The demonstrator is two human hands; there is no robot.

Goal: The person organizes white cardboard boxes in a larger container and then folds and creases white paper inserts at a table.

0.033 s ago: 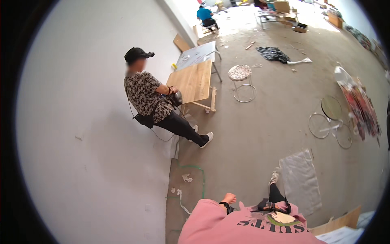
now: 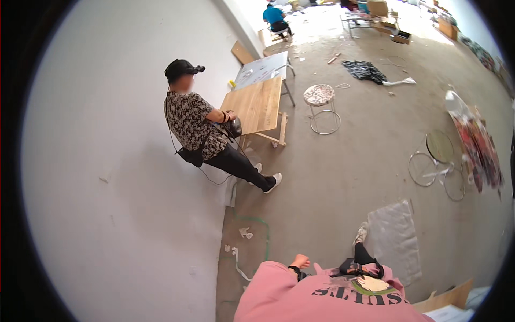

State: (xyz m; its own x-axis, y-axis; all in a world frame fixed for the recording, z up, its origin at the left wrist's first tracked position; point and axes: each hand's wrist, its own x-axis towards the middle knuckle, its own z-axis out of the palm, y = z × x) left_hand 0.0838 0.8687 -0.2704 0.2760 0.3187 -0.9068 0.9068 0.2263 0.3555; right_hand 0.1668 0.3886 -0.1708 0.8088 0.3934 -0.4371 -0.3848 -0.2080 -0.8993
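Observation:
In front of my pink sweatshirt (image 2: 322, 298), near the lower edge, is my left hand (image 2: 302, 261). Its fingers look curled in, and no object shows in them. A black band (image 2: 295, 270) circles that wrist. Nearest to the hand is a dark pouch or strap (image 2: 357, 268) at my waist. My right hand is out of sight. One of my shoes (image 2: 361, 233) rests on the floor beside a whitish sheet (image 2: 396, 241).
A co-worker (image 2: 196, 121) in a patterned shirt stands by a wooden table (image 2: 255, 102) against the left wall, hands at a dark rounded thing (image 2: 234, 127). A stool (image 2: 319, 95), dark plastic (image 2: 365, 71), a toppled stool (image 2: 440, 146) and a cardboard box (image 2: 448, 298) are around.
The view has shifted slightly, so the floor items sit a little further right. My left hand and the co-worker keep nearly the same pose.

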